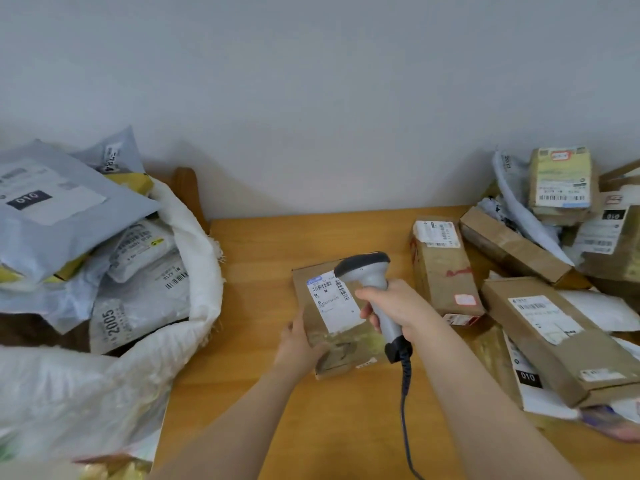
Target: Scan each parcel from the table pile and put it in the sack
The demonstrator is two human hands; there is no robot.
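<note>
A brown cardboard parcel [341,344] with a white barcode label lies on the wooden table [263,271] in the middle. My left hand [299,342] grips its near left edge. My right hand [396,304] holds a grey barcode scanner [369,271] by its handle, with the scanner head over the parcel's label. The scanner's dark cable [405,403] runs down toward me. A white woven sack [194,244] stands open at the left, filled with grey mailer bags [65,216]. The parcel pile [540,271] of brown boxes and bags covers the table's right side.
A tall brown box [445,268] lies just right of the scanner. A long flat box [554,337] lies at the near right. A wooden chair post [187,192] rises behind the sack. A pale wall runs behind the table.
</note>
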